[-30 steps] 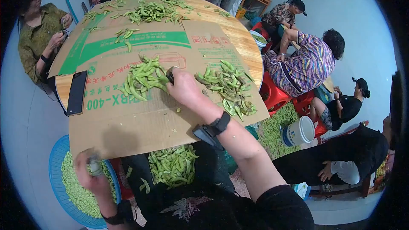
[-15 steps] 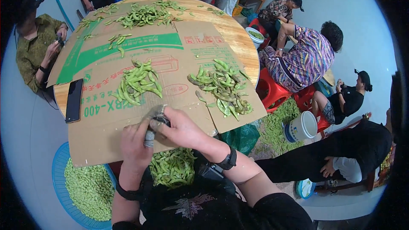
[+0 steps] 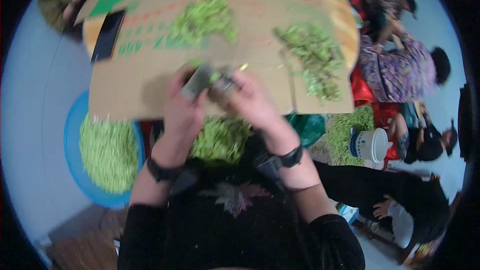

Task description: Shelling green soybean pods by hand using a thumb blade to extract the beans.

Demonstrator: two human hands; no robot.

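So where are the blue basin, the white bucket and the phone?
Blue basin [image 3: 71, 135]: head view, left rim.
White bucket [image 3: 370, 145]: head view, side wall.
Phone [image 3: 108, 36]: head view, middle of its dark face.

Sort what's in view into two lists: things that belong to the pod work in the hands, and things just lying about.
In use:
- left hand and right hand, together over a green pod
- small grey tool in the left hand's grip
- two pod piles on the cardboard sheet
- blue basin

Lying about:
- dark phone
- white bucket
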